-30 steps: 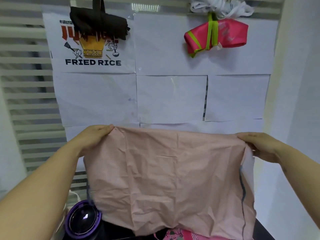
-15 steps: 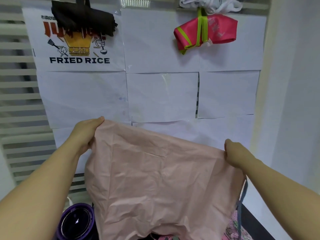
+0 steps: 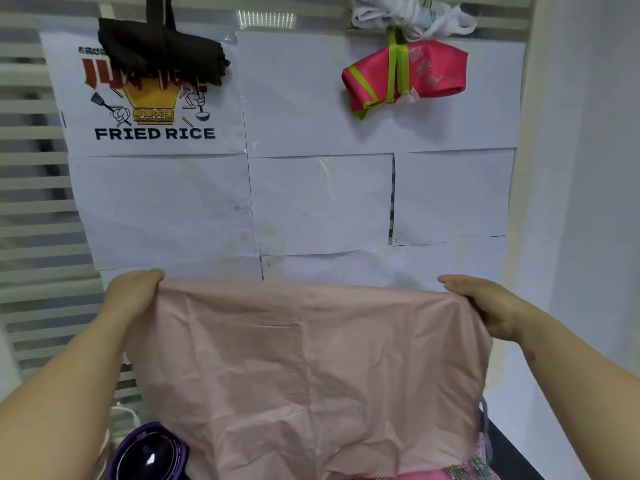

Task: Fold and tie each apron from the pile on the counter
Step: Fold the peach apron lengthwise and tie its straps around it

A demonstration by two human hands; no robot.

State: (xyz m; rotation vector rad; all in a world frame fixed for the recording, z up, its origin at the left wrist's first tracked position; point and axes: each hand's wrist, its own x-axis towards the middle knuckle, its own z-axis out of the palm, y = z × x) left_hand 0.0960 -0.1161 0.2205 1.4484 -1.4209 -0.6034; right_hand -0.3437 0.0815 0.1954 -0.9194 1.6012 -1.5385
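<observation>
In the head view, the left hand [image 3: 135, 296] and right hand [image 3: 485, 306] each grip a top corner of the crumpled pale pink cloth apron [image 3: 311, 375], fingers closed on its edge. It hangs in the air above the dark desk [image 3: 512, 455]. Half a second ago the right corner sat lower; now the top edge runs level and taut, so the apron looks squared for its next fold.

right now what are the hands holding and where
A pale pink apron, held up by its top edge: left hand grips the left corner, right hand the right corner.
</observation>
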